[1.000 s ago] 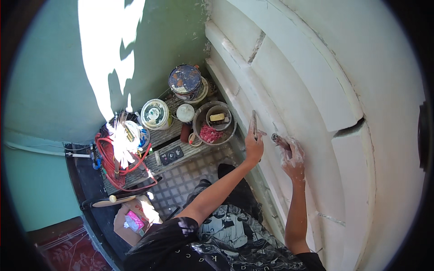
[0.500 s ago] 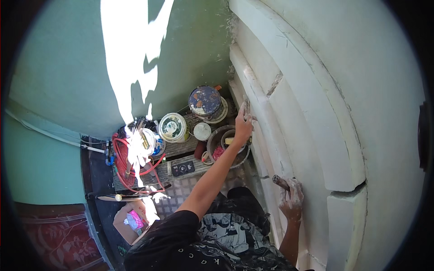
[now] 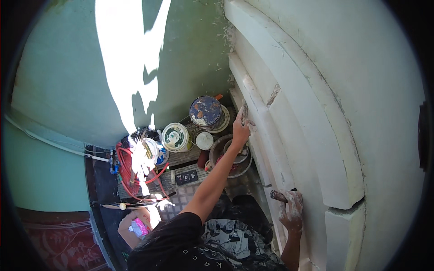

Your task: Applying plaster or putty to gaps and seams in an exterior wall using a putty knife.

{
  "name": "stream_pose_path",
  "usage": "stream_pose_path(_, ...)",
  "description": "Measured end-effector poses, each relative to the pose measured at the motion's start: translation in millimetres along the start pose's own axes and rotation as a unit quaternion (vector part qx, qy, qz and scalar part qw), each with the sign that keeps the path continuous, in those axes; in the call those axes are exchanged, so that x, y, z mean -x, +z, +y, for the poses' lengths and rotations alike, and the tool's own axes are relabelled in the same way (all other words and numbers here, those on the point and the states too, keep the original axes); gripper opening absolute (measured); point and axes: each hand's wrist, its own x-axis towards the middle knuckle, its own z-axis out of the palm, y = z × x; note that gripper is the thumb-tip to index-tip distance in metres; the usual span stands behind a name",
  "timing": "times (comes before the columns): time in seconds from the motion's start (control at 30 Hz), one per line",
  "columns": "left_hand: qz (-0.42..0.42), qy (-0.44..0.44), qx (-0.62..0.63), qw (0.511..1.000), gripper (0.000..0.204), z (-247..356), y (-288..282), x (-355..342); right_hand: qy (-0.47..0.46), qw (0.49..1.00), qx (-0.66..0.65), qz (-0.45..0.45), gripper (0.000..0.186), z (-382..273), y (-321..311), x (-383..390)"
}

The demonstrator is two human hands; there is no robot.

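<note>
My left hand (image 3: 242, 130), dusted white, reaches far along the pale stepped moulding (image 3: 258, 101) on the right. Its fingers close round a narrow, plaster-smeared tool (image 3: 244, 109) whose kind I cannot make out, held against or very near the lower moulding. Closer to me, my right hand (image 3: 292, 216), also coated in white, grips a tool by its round brown handle (image 3: 277, 195). The handle end points left, and a small dark edge shows above the fingers by the wall. The rest of that tool is hidden by the hand.
Below my left arm stands a large grey bucket (image 3: 247, 168) with a smaller container inside. Lidded paint buckets (image 3: 174, 137) line the wooden planks at the green wall (image 3: 194, 58). A red hose (image 3: 123, 167) lies coiled left, near an open cardboard box (image 3: 126, 230).
The whole view has shifted slightly, so the surroundings sit lower in the picture. Both hands keep their grips near the same wall spots. The right hand's brown handle lies a little flatter.
</note>
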Motion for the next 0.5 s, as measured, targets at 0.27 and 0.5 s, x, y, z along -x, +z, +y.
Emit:
stream_pose_path(0.27, -0.054, -0.1, 0.061, 0.992, 0.057, 17, 2, 44, 0.017, 0.995, -0.079, 0.05, 0.036, -14, 14, -34)
stream_pose_path(0.5, 0.034, 0.092, -0.045, 0.994, 0.056, -17, -9, -21, 0.063, 0.983, -0.171, -0.02, 0.029, -19, 68, -217)
